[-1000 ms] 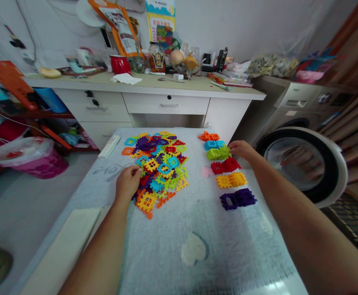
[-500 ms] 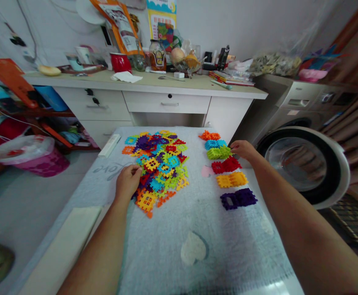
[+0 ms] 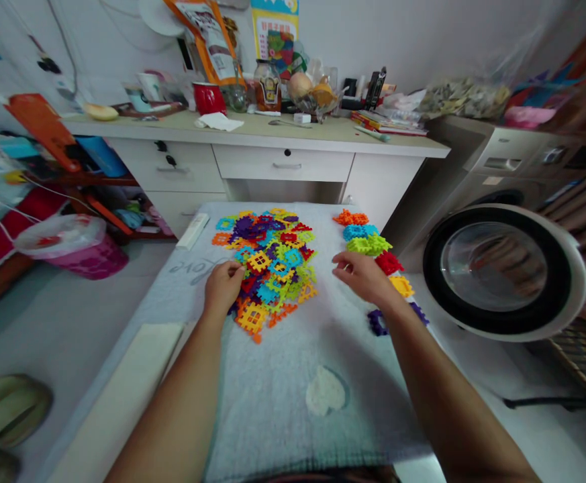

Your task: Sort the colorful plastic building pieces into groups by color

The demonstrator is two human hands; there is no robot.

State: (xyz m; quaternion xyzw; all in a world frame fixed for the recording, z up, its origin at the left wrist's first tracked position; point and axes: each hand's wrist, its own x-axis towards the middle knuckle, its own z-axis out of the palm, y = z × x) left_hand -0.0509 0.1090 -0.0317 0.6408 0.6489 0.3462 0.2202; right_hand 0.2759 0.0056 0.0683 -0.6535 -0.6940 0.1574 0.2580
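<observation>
A mixed heap of plastic interlocking building tiles [image 3: 272, 258] in several colours lies on the cloth-covered table [image 3: 282, 382]. At the heap's left edge is my left hand [image 3: 223, 287], its thumb and fingertips drawn together; whatever they hold is hidden. My right hand [image 3: 363, 274] hovers between the heap and the sorted rows, fingers curled but slightly apart, nothing visible in them. Beside it on the right are rows of orange tiles [image 3: 350, 217], blue tiles [image 3: 360, 232], green tiles [image 3: 370, 245], red tiles [image 3: 389, 263], yellow tiles [image 3: 402, 287] and purple tiles [image 3: 377, 323]. My right hand and forearm partly cover the nearer rows.
A white box-like strip [image 3: 192, 231] lies at the table's far left corner. Beyond the table stands a white cabinet [image 3: 285, 161] with jars, cups and books on top. To the right, a washing machine's round door [image 3: 504, 272] hangs open. A pink bin [image 3: 91, 258] stands left.
My right hand has left the green row and moved left toward the heap. My left hand stays at the heap's edge. The whole view has shifted slightly.
</observation>
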